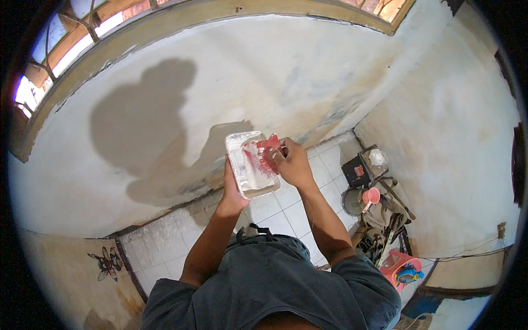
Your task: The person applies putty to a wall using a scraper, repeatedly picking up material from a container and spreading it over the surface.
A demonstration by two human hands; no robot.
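My left hand [233, 191] is wrapped round the near left side of a shallow white plastic tray [231, 151] and holds it up in front of the wall. White paste or filler [257, 177] lies on the tray's bottom. With its fingers pinched, my right hand [295, 164] grips a red putty spreader [262, 149], which is smeared with white. The spreader is over the tray's right half, its lower edge in or just above the paste; I cannot tell which.
A whitish, stained wall [242, 71] rises ahead, below a barred window [93, 33]. On the tiled floor at right stand a black bin [356, 171], a bucket [351, 202] with a pink dipper [370, 196], tangled tools and cloth [385, 214], and a pink stool [393, 265].
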